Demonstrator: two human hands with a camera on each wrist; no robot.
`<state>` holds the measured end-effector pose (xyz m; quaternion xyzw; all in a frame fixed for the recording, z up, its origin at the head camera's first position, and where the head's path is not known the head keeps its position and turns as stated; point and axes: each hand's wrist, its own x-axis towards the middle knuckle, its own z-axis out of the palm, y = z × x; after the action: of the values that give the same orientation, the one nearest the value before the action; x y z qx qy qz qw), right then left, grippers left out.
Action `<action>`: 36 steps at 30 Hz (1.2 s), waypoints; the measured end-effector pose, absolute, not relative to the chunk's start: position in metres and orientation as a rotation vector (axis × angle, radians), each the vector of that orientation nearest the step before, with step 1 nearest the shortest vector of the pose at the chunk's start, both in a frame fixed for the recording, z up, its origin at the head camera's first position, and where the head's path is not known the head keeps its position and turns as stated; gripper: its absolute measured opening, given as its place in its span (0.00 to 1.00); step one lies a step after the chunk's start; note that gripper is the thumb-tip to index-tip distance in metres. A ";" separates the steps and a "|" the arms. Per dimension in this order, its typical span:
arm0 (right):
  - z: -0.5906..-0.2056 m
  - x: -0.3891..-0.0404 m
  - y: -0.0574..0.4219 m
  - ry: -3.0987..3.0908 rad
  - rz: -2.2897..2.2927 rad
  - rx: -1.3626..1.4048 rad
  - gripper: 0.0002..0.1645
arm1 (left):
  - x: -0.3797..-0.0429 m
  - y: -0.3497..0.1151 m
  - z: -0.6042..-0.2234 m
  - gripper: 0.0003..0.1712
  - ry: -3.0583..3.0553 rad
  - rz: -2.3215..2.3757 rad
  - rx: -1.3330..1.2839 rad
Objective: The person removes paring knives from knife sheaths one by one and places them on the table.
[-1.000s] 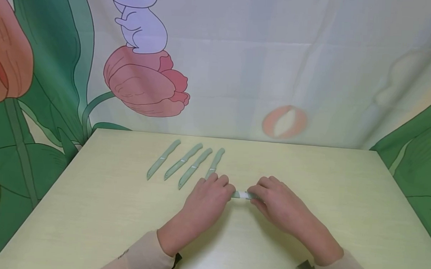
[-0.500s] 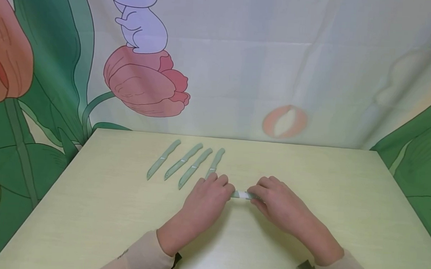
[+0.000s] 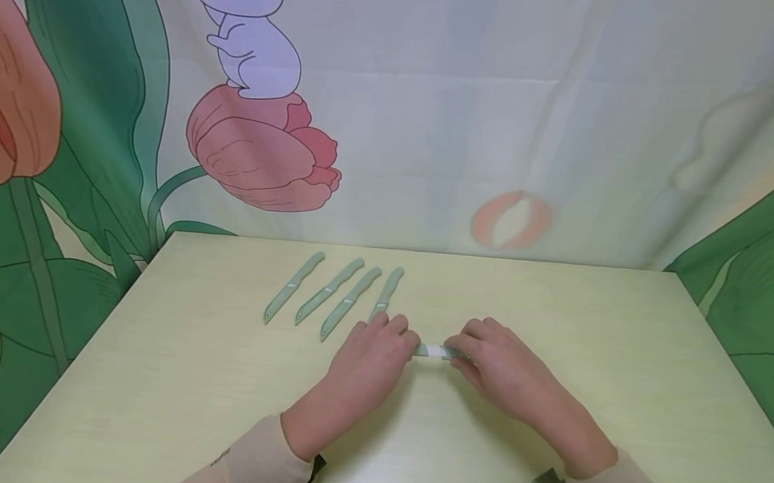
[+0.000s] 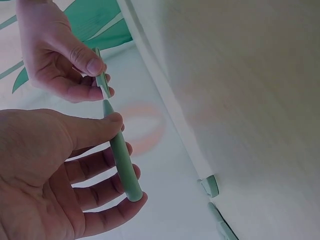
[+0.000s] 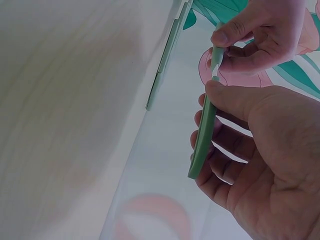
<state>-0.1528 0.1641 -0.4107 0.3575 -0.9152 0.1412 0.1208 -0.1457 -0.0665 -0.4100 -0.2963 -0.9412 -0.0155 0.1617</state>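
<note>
Both hands hold one light green knife above the table, lying roughly crosswise in the head view. My left hand [image 3: 378, 355] grips its rounded handle [image 4: 125, 167], thumb on top and fingers underneath. My right hand [image 3: 501, 366] pinches the green blade sheath [image 5: 202, 135] between thumb and fingers, with its far end lying along the fingers. Between the hands a short stretch of pale blade [image 3: 434, 350] shows; the rest of it is hidden in the sheath.
Several matching sheathed knives [image 3: 293, 288] lie slanted side by side on the pale wooden table [image 3: 165, 376], left of centre. The left hand partly covers the rightmost knife [image 3: 388, 290]. A printed cloth [image 3: 416, 129] with flowers and an animal hangs behind the back edge.
</note>
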 end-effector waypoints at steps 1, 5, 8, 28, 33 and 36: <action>-0.411 -0.153 0.164 -2.673 0.413 1.043 0.14 | -0.146 -0.067 -0.410 0.07 -2.686 -0.047 -0.845; -0.411 -0.153 0.165 -2.670 0.411 1.043 0.14 | -0.145 -0.067 -0.409 0.07 -2.689 -0.052 -0.843; -0.411 -0.153 0.165 -2.671 0.409 1.040 0.14 | -0.145 -0.067 -0.409 0.07 -2.693 -0.053 -0.839; -0.411 -0.154 0.166 -2.678 0.404 1.056 0.13 | -0.147 -0.068 -0.410 0.08 -2.706 -0.042 -0.824; -0.412 -0.154 0.167 -2.669 0.407 1.057 0.13 | -0.147 -0.068 -0.410 0.08 -2.708 -0.043 -0.825; -0.412 -0.154 0.167 -2.684 0.404 1.045 0.13 | -0.147 -0.068 -0.410 0.08 -2.708 -0.045 -0.825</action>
<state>-0.1543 0.1671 -0.4120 0.3567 -0.9166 0.1381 0.1165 -0.1471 -0.0680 -0.4099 -0.2878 -0.9450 -0.0156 0.1544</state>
